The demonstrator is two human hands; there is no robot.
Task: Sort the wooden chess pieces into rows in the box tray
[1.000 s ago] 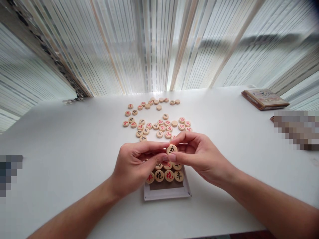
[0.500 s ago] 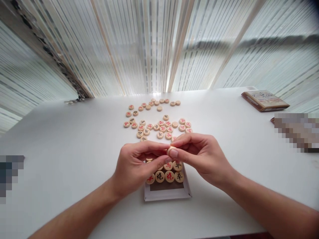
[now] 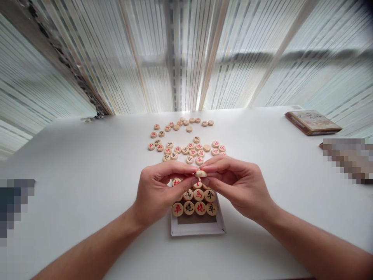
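Note:
A pale wooden Chinese chess piece is pinched between the fingertips of my left hand and my right hand. Both hands hold it from opposite sides, above a shallow white box. Inside the box, round pieces marked in red and black lie in rows, such as a red-marked piece and a black-marked piece. My fingers cover part of the farther rows. The held piece is seen from its edge, so its marking cannot be read.
Many loose chess pieces lie scattered on the white table beyond my hands. A flat brown box is at the far right, with a blurred-out item nearer. Another blurred item sits at left. Striped curtains hang behind.
The held piece has been turned between my fingertips and now shows its edge. The view has shifted slightly, uncovering more pieces in the box.

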